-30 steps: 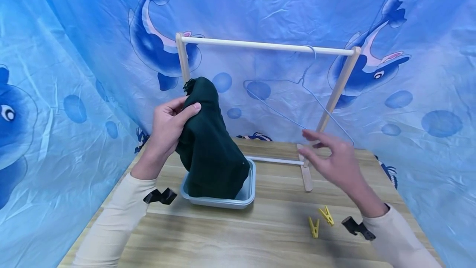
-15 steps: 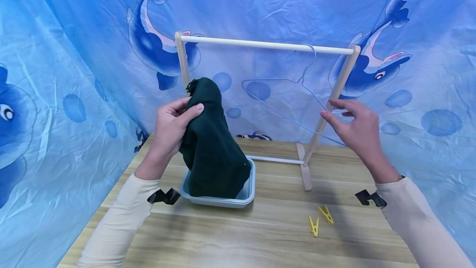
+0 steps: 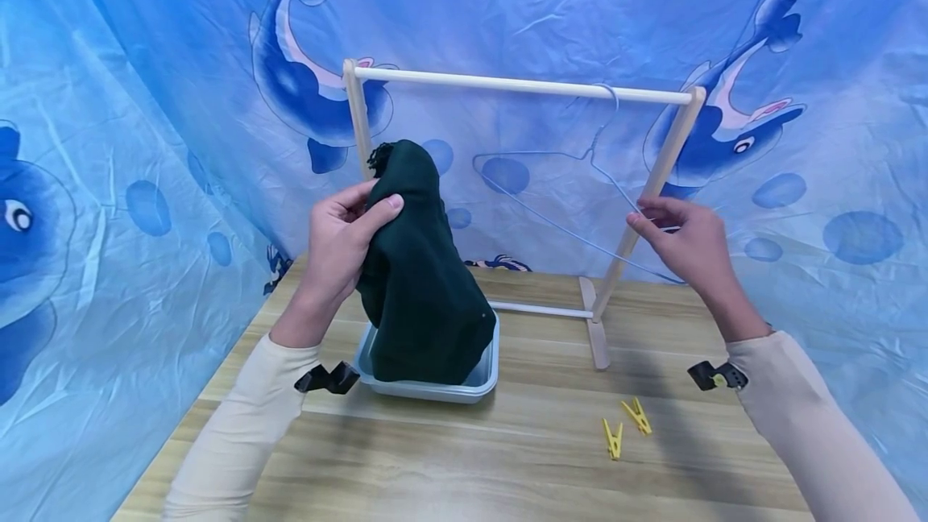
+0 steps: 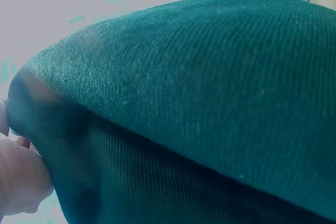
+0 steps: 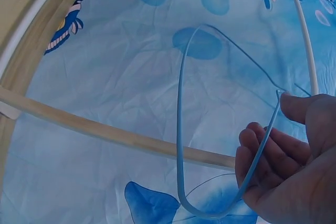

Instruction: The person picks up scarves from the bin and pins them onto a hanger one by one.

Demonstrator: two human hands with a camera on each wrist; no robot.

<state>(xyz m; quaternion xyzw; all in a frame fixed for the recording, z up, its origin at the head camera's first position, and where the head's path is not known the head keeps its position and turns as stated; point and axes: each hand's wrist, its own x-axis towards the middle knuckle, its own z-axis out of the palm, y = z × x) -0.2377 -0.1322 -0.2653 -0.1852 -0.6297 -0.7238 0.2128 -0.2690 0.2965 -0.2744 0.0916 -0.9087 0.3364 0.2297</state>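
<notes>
Up and to the right went the right hand in the last second, from the bottom wire to the slanted right side of the blue hanger. Its thumb tip is at the wire and its fingers are bent, but I can't tell if they pinch it. The hanger hangs by its hook on the white bar, right side low. The left hand pinches the green cloth near the top and has moved a tiny bit right. The cloth's bottom sits in the light blue tub. Two yellow clips lie in the same spot.
</notes>
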